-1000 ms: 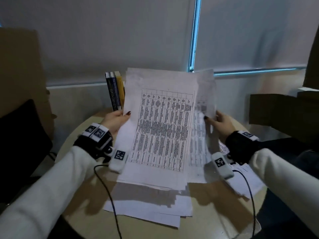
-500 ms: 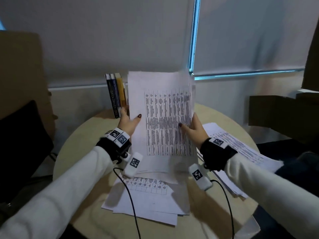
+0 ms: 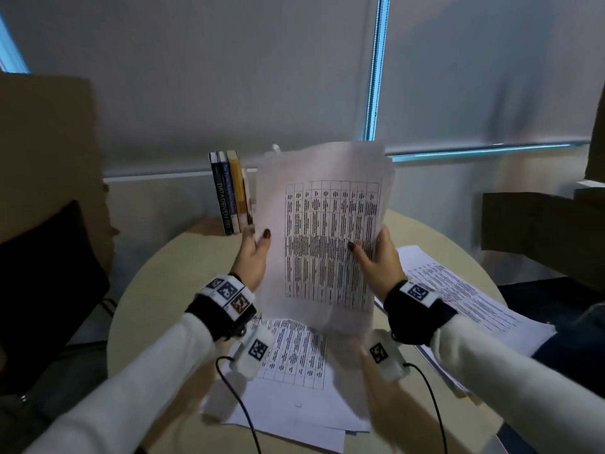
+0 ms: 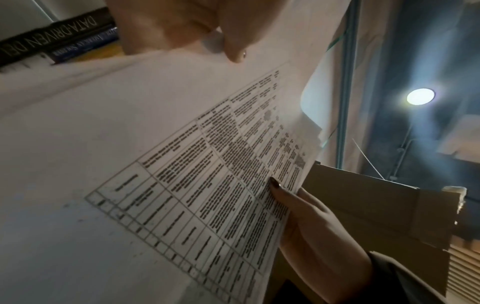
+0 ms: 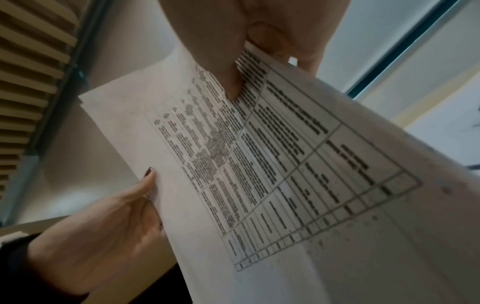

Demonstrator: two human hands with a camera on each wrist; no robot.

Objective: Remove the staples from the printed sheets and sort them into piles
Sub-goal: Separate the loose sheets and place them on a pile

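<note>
I hold a bundle of printed sheets upright above the round table; its front page shows a table of text. My left hand grips the bundle's left edge, thumb on the front. My right hand grips the right edge, thumb pressed on the print. A pile of printed sheets lies flat below the bundle. A second pile lies at the right of the table. No staple is visible.
Three books stand upright at the table's far edge, just left of the bundle. A dark chair is at the left, cardboard boxes at the right. Cables run from both wrist cameras across the lower pile.
The two halves of the spread bundle have been brought together into one squared stack. Both hands moved inward and now hold it upright and lower over the table.
</note>
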